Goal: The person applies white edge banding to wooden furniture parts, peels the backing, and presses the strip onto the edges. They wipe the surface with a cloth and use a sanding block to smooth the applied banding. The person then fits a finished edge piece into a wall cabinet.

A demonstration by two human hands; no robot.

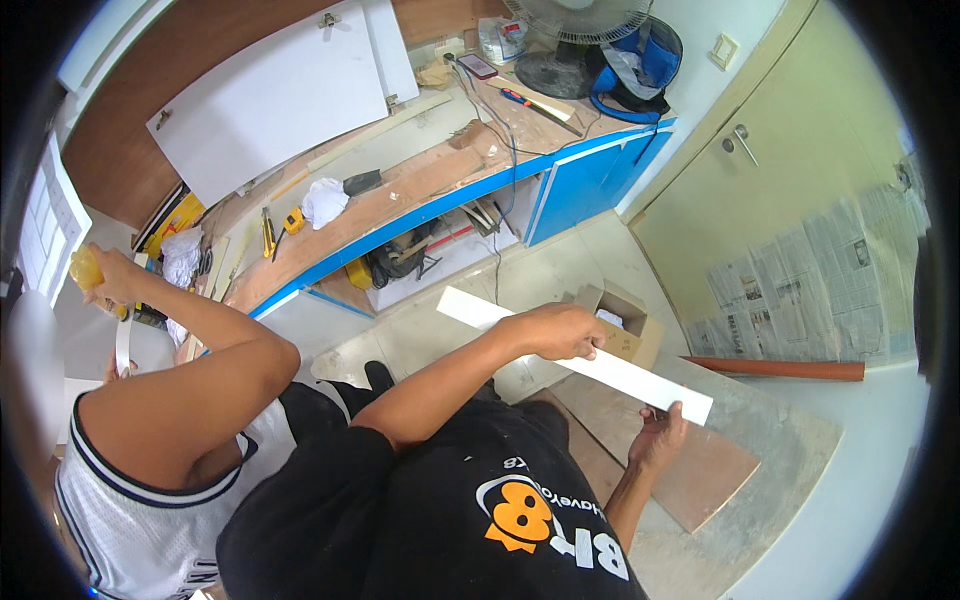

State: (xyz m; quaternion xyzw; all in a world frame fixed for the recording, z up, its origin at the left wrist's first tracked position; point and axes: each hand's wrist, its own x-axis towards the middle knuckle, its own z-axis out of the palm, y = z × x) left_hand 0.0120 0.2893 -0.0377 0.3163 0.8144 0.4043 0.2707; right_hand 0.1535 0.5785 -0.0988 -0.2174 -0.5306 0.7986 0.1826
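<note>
white strip (622, 373) held up in the air over the floor, long and flat, running slantwise from upper left to lower right. left hand (562, 331) clamps it near the middle, fingers wrapped over the top edge, firm grasp. right hand (656, 436) sits under the strip's lower right end, palm up, fingertips touching its edge; cannot tell if it really grips or only props. the free end of the strip sticks out past the left hand, up and to the left.

just beyond the left hand, on the floor: open cardboard box (622, 322), partly hidden by the strip. under and right of the right hand: brown board (712, 472) lying flat on a grey sheet (790, 450). further right of both hands: orange pipe (790, 369) along the foot of a door (780, 200) with newspaper (830, 280) stuck on it.

well above the left hand: workbench (400, 225) with a blue front edge, cluttered, with a white cloth (324, 201), small tools, cables. white panel (270, 100) leans behind it. fan (575, 35) and blue bag (640, 65) at the bench's far right end.

far left of the left hand: another person in a white jersey (130, 520), one arm raised, that hand (112, 280) closed on a yellow bottle (85, 268).
</note>
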